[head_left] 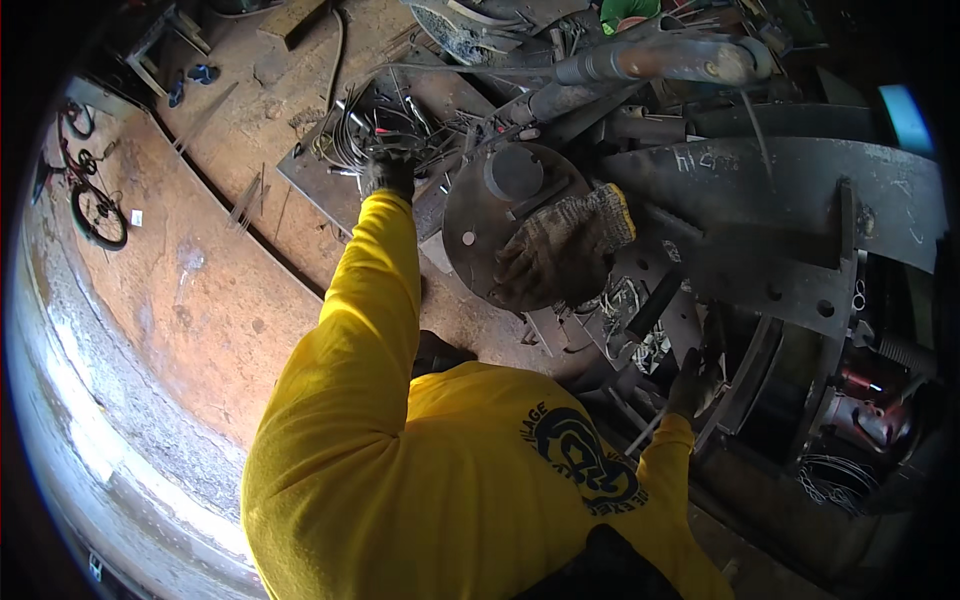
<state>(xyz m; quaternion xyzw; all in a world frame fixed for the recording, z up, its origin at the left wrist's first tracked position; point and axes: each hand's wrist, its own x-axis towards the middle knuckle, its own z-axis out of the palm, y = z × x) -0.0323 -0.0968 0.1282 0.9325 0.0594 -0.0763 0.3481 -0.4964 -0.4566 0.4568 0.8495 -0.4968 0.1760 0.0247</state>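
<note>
My left hand (391, 173), in a dark glove, reaches out to a loose coil of wire (347, 140) among small tools on a steel plate (305, 172). Its fingers blend into the dark clutter, so their grip is unclear. My right hand (690, 388), also dark-gloved, lies low on the right beside steel plates and bars, with its fingers seemingly stretched out. Between my hands is a round steel plate (462, 262). On it lie a pair of dirty knitted work gloves (560, 245), a short metal cylinder (513, 172) and a flat bar.
A large curved steel plate (740, 165) stands at the right. A thick pipe-like arm (650, 62) crosses the far side. Coiled wire (838, 482) and a red metal part (872, 405) sit at the lower right. A bicycle (95, 200) stands at the left.
</note>
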